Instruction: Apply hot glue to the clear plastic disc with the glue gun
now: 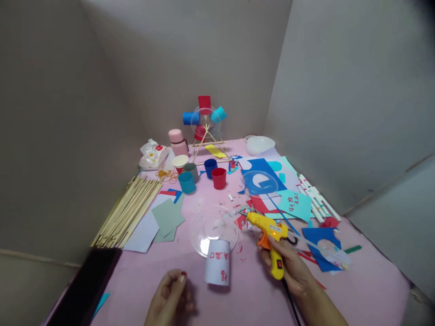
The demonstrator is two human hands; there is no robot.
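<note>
White tube, cyan paper, both illegibly lettered

Gun: smooth hard plastic, slight sheen; nozzle looks metal. Cord: plastic or rubber, can't tell which. Roll: matt paper, smooth. Disc: thin clear plastic, glossy, strong glare. Cups: matt paper or card. Sticks: bare wood, matt. Bowl: translucent plastic, smooth, soft shine. Flask: smooth, low sheen, material unclear. Pens: smooth plastic. Tabletop: smooth, low sheen. Walls: matt.
</note>
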